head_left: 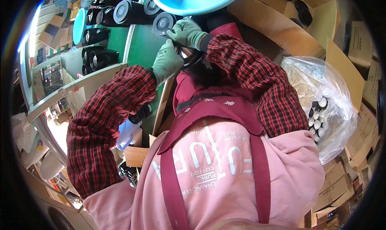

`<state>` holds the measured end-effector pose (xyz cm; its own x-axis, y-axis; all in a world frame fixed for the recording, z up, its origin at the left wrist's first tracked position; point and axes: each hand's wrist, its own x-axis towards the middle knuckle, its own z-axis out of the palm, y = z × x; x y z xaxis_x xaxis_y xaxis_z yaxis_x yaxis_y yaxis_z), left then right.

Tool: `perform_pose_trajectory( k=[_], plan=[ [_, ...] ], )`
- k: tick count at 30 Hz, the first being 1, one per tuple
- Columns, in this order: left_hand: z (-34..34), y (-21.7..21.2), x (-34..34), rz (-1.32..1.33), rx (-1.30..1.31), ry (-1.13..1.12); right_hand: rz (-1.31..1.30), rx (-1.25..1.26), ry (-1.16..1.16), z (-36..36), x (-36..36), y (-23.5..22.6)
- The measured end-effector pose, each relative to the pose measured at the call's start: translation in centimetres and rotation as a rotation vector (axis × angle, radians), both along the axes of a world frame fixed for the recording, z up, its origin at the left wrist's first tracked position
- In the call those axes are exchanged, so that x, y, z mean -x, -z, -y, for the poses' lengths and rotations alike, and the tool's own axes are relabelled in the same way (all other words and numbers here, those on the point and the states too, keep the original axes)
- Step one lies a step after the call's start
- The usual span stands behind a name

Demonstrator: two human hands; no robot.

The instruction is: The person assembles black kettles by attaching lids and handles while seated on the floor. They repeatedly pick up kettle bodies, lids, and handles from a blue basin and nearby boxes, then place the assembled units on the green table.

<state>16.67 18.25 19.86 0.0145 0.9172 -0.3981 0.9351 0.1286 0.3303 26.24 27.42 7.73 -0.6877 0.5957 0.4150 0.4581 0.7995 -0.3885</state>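
Note:
Both my hands wear pale green gloves and meet in front of me, over my lap. My left hand (pixel 168 62) is closed around the near side of a black cylinder (pixel 193 60) with a shiny metal band, which looks like a flask body. Just above it, my right hand (pixel 187 32) is bent closed at the cylinder's upper end; its fingertips cover whatever they pinch. Beyond the hands, a black cylinder with a round grey ribbed end (pixel 164 24) lies on the green tabletop (pixel 141 49).
A light blue basin (pixel 197 0) sits at the far edge, beside an open cardboard box (pixel 277 23) with black round parts. More black cylinders (pixel 105 17) lie at the far left. On the right, a clear plastic bag (pixel 341 121) holds several small silver-ended pieces (pixel 317 121).

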Motion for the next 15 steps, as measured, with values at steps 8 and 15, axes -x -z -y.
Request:
perform_pose_trajectory(
  k=[8, 15],
  plan=[
    [-1.6, 0.7, 2.3, 0.168, -0.091, 0.192, -0.031, 0.21, 0.179, -0.4, -5.0, -1.2],
    [3.5, 4.8, 7.8, 1.309, 0.04, -0.684, -0.215, 0.328, 0.288, -1.3, -5.3, -0.8]
  ],
)
